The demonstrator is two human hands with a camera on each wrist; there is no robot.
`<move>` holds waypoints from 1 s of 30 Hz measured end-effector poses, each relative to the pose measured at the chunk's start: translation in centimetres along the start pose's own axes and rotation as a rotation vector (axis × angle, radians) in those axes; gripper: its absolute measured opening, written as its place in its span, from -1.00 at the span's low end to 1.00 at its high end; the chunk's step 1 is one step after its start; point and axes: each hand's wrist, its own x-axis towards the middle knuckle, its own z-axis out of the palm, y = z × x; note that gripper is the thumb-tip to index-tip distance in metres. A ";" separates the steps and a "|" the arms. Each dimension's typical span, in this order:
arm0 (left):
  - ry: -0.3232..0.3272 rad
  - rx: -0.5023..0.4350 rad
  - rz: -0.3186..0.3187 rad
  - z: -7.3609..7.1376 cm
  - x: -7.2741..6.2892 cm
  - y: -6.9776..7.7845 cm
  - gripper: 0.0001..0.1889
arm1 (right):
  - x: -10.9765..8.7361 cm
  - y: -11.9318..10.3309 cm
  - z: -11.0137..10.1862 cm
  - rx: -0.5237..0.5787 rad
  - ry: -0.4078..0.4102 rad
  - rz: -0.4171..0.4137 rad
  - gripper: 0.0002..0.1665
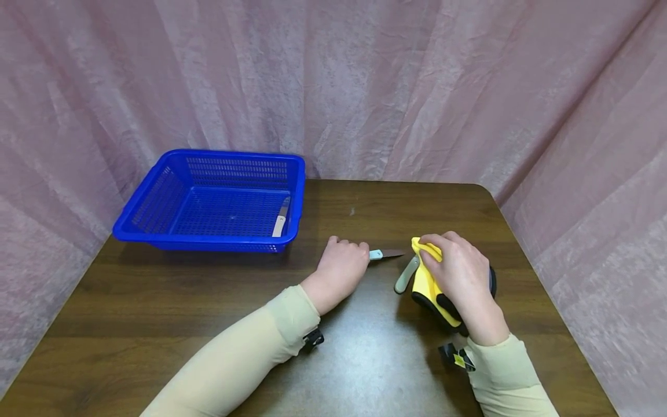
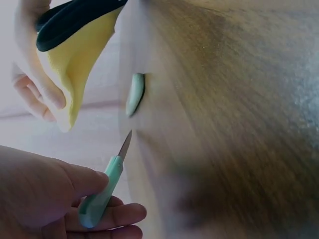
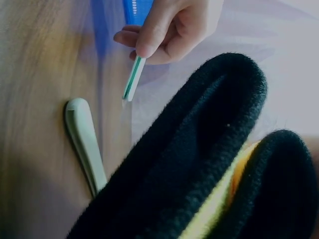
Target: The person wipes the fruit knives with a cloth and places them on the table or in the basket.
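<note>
Knife [image 1: 376, 255] (left hand [image 1: 341, 265]); fabric [image 1: 426, 284] (right hand [image 1: 462, 271])

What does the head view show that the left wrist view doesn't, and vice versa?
Only the head view shows the blue basket and the white-handled knife inside it.

Only the left wrist view shows the butt end of the mint-handled knife in the left hand.

Both show the left hand, that knife's blade, the right hand gripping the yellow cloth, the pale green handle and the table.
</note>
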 end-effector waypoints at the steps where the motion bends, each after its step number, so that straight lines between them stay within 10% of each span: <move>1: 0.017 0.000 0.002 -0.1 -0.1 -0.1 -0.84 | 0.1 0.0 0.0 0.001 0.007 -0.006 -0.71; 14: 0.334 0.006 -0.024 -1.0 -1.6 -1.9 -0.78 | 0.6 -1.5 -0.2 0.023 0.031 -0.038 -0.74; 30: 0.438 -0.013 -0.039 -3.2 -4.0 -5.0 -0.78 | 1.9 -4.1 -0.6 0.066 0.059 -0.090 -0.74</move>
